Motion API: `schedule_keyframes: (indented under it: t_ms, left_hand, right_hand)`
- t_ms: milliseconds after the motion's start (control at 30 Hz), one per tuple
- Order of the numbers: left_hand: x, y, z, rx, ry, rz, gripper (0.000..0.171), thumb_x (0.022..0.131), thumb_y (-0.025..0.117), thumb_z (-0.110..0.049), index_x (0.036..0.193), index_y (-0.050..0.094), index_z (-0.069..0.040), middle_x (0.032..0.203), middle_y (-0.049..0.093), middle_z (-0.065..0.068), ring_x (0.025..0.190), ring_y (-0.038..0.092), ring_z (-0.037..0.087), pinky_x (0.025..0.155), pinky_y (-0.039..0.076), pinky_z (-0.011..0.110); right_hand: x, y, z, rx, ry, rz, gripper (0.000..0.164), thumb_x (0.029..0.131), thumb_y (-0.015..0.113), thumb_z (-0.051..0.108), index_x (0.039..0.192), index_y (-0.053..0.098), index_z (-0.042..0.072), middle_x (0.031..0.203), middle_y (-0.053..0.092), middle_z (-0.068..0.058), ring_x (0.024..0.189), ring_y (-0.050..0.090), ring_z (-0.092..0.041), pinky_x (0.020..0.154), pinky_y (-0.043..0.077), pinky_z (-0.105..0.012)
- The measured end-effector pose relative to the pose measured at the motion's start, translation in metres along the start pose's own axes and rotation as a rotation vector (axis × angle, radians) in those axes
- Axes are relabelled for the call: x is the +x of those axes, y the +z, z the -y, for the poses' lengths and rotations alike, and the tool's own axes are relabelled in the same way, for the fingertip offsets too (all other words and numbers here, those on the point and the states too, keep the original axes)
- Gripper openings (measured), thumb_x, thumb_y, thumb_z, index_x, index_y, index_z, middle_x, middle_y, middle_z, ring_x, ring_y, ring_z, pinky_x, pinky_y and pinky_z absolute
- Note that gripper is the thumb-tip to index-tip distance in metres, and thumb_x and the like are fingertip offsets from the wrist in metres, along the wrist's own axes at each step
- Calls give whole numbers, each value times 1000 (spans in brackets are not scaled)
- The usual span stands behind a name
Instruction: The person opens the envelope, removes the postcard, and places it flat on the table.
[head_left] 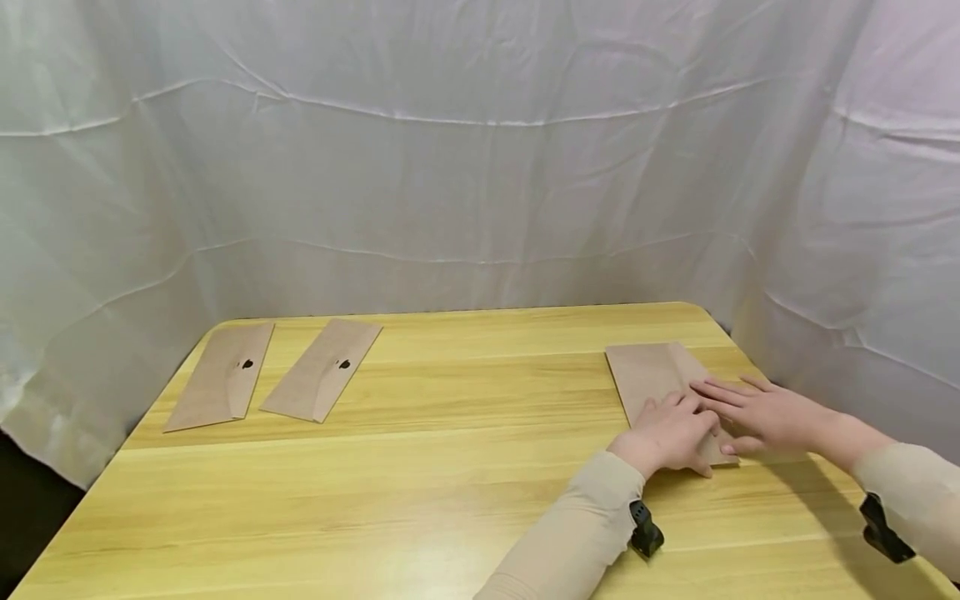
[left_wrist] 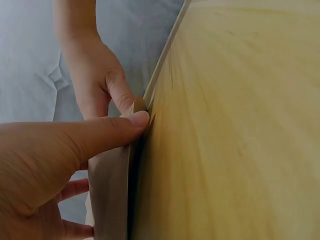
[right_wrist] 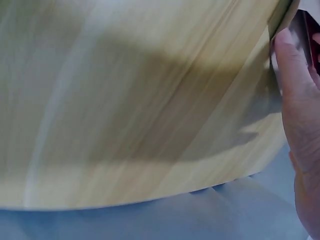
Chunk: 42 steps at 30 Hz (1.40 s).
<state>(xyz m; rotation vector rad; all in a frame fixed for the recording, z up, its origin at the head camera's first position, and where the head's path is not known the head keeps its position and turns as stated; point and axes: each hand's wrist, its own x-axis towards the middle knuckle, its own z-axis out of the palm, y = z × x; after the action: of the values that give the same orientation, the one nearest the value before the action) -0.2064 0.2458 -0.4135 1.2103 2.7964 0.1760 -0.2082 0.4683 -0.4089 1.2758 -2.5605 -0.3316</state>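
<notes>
A brown paper envelope (head_left: 639, 371) lies at the right side of the table, its flap along the right edge partly covered by both hands. My left hand (head_left: 673, 433) grips its near part with bent fingers on top; the thumb (left_wrist: 115, 134) presses at the edge in the left wrist view. My right hand (head_left: 776, 417) rests its straight fingers on the flap side, thumb near the close corner. In the right wrist view the right thumb (right_wrist: 294, 62) touches the envelope's edge, beside a dark and red gap.
Two similar brown envelopes, one at the far left (head_left: 213, 375) and one beside it (head_left: 311, 375), lie on the wood-grain table (head_left: 375, 500), each with a small black mark near its flap. Pale curtains (head_left: 480, 183) hang round the table's back and sides.
</notes>
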Motion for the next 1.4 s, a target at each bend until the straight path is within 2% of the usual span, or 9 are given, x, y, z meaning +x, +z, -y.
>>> schedule_keyframes:
  t_ms: [233,467,567,700,900,1133,1233,1300,1400]
  left_hand:
    - [0,-1,1,-26,12,4,49,77,72,-61,120,50,-50,147,32,-27,143,23,1,115,32,38]
    - [0,1,1,-33,5,12,47,77,71,-62,118,51,-50,149,30,-26,144,22,2,114,33,38]
    - [-1,0,1,-35,4,13,45,77,70,-62,117,52,-50,149,30,-26,145,20,2,113,33,37]
    - [-1,0,2,-37,6,12,44,78,70,-63,117,52,-50,150,29,-26,145,20,2,113,34,37]
    - [0,1,5,-46,14,7,44,78,70,-62,116,53,-49,149,31,-26,144,22,3,114,34,39]
    - [-1,2,4,-32,16,25,46,78,69,-63,118,52,-50,146,32,-27,142,25,2,113,35,37]
    - [-2,2,3,-36,15,27,46,79,68,-63,119,51,-49,147,31,-27,142,25,3,113,34,37]
    - [-1,2,3,-43,13,27,47,79,68,-63,120,51,-49,149,29,-27,143,24,3,113,34,38]
    - [-1,2,3,-56,14,29,46,79,68,-62,120,51,-49,151,27,-28,144,22,4,115,33,39]
  right_hand:
    - [5,5,-12,-76,-88,20,102,83,58,66,158,6,19,163,-11,13,148,-17,-1,115,-23,-24]
    - [10,5,-14,-161,-129,51,108,79,54,73,157,1,21,161,-19,11,147,-23,-4,114,-27,-28]
    - [13,1,-13,-197,-123,73,108,80,51,75,157,-2,22,159,-23,11,145,-25,-5,123,4,-51]
    - [16,-4,-10,-175,-63,162,100,81,44,77,157,10,23,159,-17,13,141,-31,-1,95,43,-55]
    - [20,-7,-10,-123,15,251,98,80,41,81,154,28,18,161,26,4,136,-34,5,98,41,-58]
    - [23,1,-15,-227,-112,109,112,74,41,84,156,-8,25,157,-22,13,143,-29,-4,92,44,-53]
    - [25,0,-15,-253,-140,108,112,74,38,84,152,-17,25,156,-26,12,144,-29,-5,92,44,-52]
    - [27,-3,-15,-267,-146,145,109,75,34,84,155,-9,24,163,-5,5,142,-32,-6,92,45,-52]
    - [31,-9,-12,-225,-91,278,104,75,30,86,156,21,22,159,30,-5,134,-38,-1,97,44,-55]
